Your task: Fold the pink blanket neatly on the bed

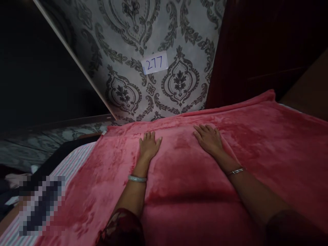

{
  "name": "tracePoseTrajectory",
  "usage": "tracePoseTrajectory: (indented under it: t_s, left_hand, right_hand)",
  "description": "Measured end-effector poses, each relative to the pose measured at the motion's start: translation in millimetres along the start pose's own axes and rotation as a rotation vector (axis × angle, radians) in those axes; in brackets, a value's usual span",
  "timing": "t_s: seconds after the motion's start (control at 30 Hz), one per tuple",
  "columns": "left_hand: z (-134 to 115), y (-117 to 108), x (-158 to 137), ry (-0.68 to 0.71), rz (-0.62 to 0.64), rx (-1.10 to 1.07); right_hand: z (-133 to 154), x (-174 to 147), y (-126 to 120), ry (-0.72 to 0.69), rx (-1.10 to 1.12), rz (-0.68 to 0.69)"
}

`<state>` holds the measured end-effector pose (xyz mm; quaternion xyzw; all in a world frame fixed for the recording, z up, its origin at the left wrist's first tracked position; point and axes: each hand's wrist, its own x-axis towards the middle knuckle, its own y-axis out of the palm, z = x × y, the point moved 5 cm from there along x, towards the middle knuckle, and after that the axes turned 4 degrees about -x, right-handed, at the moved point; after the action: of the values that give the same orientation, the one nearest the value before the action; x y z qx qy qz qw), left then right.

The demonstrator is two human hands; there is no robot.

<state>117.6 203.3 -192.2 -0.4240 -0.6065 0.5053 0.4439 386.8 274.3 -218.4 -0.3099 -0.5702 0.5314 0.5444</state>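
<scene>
A red-pink plush blanket (269, 150) lies spread over the surface before me. On its middle is a narrower layer of similar plush cloth (179, 164); whether it is a fold of the blanket or a separate piece I cannot tell. My left hand (149, 146) rests palm down at that layer's upper left, thumb apart from the fingers. At its upper right lies my right hand (210, 139), also flat with fingers stretched out. Neither hand grips anything. A dark crease crosses the cloth between my forearms.
Patterned grey wallpaper (151, 30) with a paper label (155, 63) reading 277 rises behind the blanket. A dark red panel (251, 51) stands at right, a large black panel (46, 68) at left. Striped cloth (79, 159) shows beneath the blanket's left edge. A pixelated patch covers the lower left.
</scene>
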Motion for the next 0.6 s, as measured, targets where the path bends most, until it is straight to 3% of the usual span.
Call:
tracePoseTrajectory:
  t_s: [0.23,0.4,0.5,0.6]
  left_hand:
    - [-2.1,-4.8,-1.1,-0.013,0.01,-0.076]
    - [-4.7,-29.0,-6.0,-0.036,0.058,-0.134]
    - [-6.5,-49.1,-41.4,0.042,-0.024,-0.174]
    - [-18.9,-53.7,-110.5,0.388,-0.126,-0.285]
  right_hand:
    - [5.2,-2.6,-7.5,-0.01,0.024,-0.003]
    - [-1.8,1.6,-13.4,-0.018,0.087,0.066]
    - [-7.0,3.8,-20.2,-0.082,0.197,0.071]
    - [15.3,-11.0,-34.7,-0.409,0.336,0.003]
